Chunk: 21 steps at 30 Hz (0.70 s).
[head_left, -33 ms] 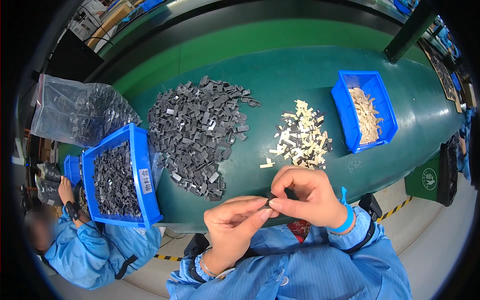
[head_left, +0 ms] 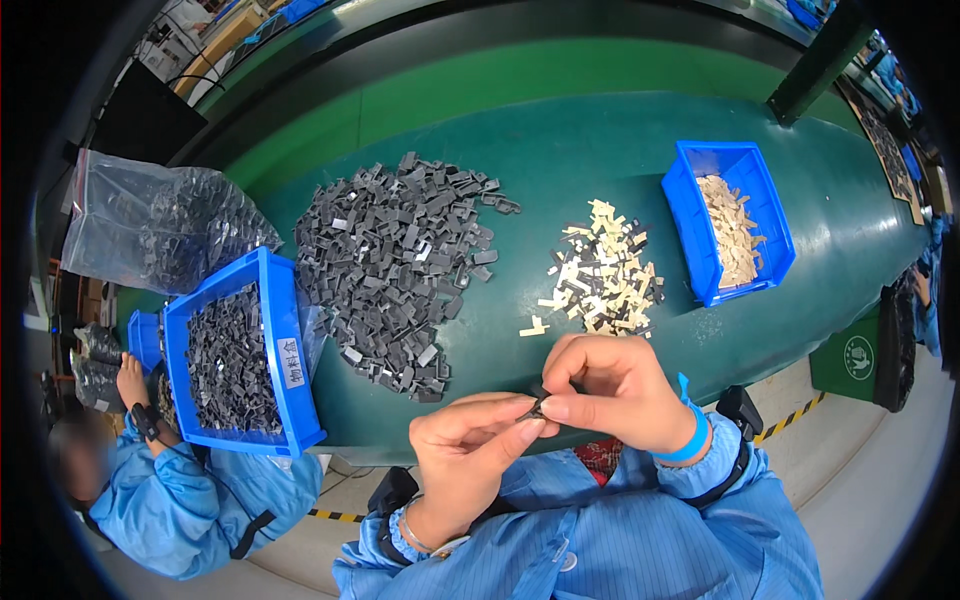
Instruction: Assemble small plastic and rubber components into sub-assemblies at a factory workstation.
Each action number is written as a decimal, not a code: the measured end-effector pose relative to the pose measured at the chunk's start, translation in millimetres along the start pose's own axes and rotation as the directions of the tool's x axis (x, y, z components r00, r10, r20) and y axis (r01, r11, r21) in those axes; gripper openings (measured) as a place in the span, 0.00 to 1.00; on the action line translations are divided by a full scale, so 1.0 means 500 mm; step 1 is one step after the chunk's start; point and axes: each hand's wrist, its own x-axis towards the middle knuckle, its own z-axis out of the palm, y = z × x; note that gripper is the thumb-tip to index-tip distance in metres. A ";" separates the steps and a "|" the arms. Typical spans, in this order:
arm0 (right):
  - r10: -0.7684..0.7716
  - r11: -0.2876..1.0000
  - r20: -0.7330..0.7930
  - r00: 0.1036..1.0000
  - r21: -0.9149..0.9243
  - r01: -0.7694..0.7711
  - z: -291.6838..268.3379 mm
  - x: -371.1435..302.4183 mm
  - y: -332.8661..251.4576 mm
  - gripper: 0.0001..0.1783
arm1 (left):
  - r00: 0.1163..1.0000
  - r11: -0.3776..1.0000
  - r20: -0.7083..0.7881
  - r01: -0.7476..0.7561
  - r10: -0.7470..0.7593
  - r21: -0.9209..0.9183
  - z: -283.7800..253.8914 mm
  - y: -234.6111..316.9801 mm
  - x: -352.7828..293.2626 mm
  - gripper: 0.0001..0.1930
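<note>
My left hand (head_left: 465,445) pinches a small dark plastic part (head_left: 538,406) between thumb and fingers, above the table's near edge. From the other side, my right hand (head_left: 622,398) grips the same part with thumb and forefinger. Fingertips cover most of it, so its full shape is hidden. Just beyond my right hand lies a loose pile of small cream and black pieces (head_left: 605,270). A larger heap of dark grey plastic parts (head_left: 395,260) spreads over the green table to the left.
At the left stands a blue bin (head_left: 310,400) of black parts, beside a clear plastic bag (head_left: 110,215) of dark parts. Another blue bin (head_left: 690,235), holding cream pieces, sits at the right. A co-worker in a blue smock (head_left: 210,510) is at the far left.
Less of the dark part shows above my fingertips, and my right fingers have shifted very slightly. The piles and bins have not moved.
</note>
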 end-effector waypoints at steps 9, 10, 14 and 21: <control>0.161 0.912 0.074 0.984 0.370 -0.177 -0.009 0.000 0.024 0.03 | 0.966 0.952 0.157 0.234 -0.205 -0.197 -0.006 0.001 0.019 0.16; 0.167 0.927 0.066 0.984 0.330 -0.180 -0.008 0.001 0.022 0.03 | 0.966 0.952 0.158 0.235 -0.206 -0.197 0.000 0.007 0.016 0.16; 0.180 0.931 0.060 0.982 0.313 -0.189 -0.001 0.000 0.029 0.03 | 0.995 0.941 0.080 0.022 -0.052 0.339 0.015 0.020 0.004 0.18; 0.137 0.967 0.033 0.990 0.210 -0.141 0.001 0.000 0.024 0.05 | 0.996 0.969 0.069 0.029 -0.048 0.244 0.010 0.013 0.003 0.15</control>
